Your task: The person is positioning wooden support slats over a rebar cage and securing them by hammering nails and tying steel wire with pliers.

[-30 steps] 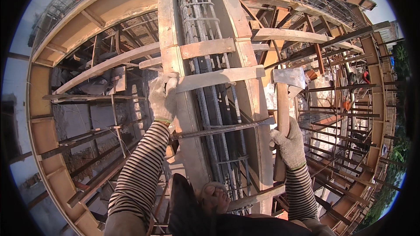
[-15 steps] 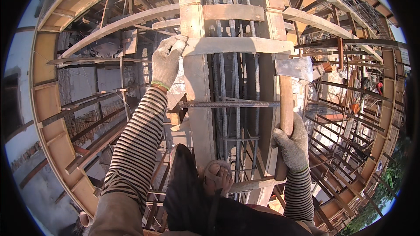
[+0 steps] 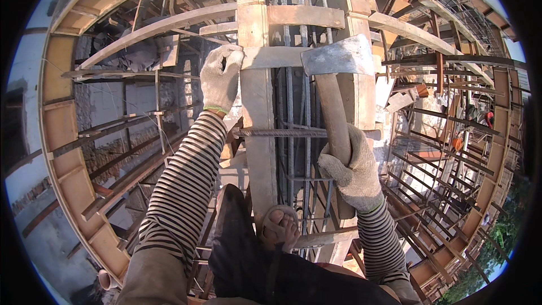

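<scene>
My right hand (image 3: 355, 172), in a pale knit glove, is wrapped round the wooden handle of a hatchet (image 3: 335, 116). Its broad grey head is raised over the right part of a wooden batten (image 3: 271, 57), hiding that end. The batten lies across two long form boards. At its left end my gloved left hand (image 3: 221, 76) is closed, thumb and fingers curled together against the left form board (image 3: 257, 99). Whatever sits between those fingertips is hidden.
Steel rebars (image 3: 307, 101) run lengthwise between the boards, with a ribbed bar (image 3: 282, 133) crossing them. Another batten (image 3: 305, 16) lies farther off. My sandalled foot (image 3: 280, 226) stands on the formwork. Timber framing and props (image 3: 130, 118) drop away on both sides.
The hatchet has swung up and left, from beside the right form board to over the batten. My left hand stays at the batten's left end, shifting only slightly in the picture.
</scene>
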